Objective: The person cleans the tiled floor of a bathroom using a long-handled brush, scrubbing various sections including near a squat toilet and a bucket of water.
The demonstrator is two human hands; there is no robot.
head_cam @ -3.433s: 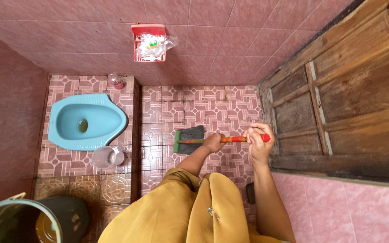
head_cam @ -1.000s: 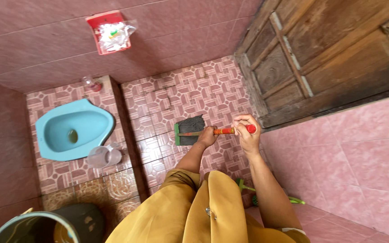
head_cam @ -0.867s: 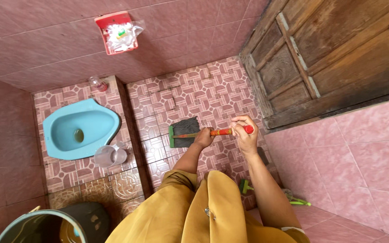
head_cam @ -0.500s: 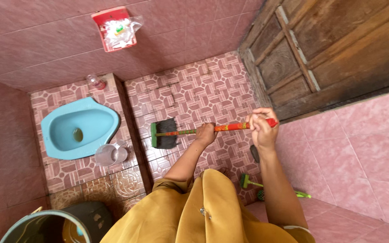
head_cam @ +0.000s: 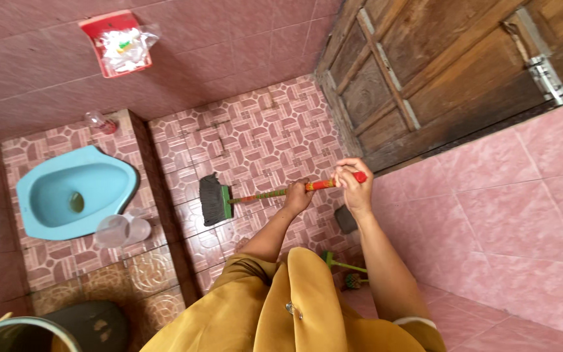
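Both my hands hold a long-handled floor brush. My right hand (head_cam: 354, 187) grips the red top end of its handle (head_cam: 275, 192). My left hand (head_cam: 296, 197) grips the handle lower down, where it turns orange and green. The dark bristle head with a green back (head_cam: 215, 199) rests on the patterned pink floor tiles (head_cam: 255, 140), next to the step of the raised platform. A mustard-yellow garment (head_cam: 281, 313) covers my body below.
A blue squat toilet (head_cam: 73, 190) sits in the raised platform at left, a clear plastic scoop (head_cam: 117, 229) beside it. A wooden door (head_cam: 438, 72) stands at right. A red wall basket (head_cam: 117, 44) hangs above. A teal bucket (head_cam: 14, 334) is at bottom left, a green brush (head_cam: 343, 267) by my feet.
The brush head has swept left across the tiles, from mid-floor to the platform step, and turned its bristles leftward. The view has tilted, showing more of the door and right wall.
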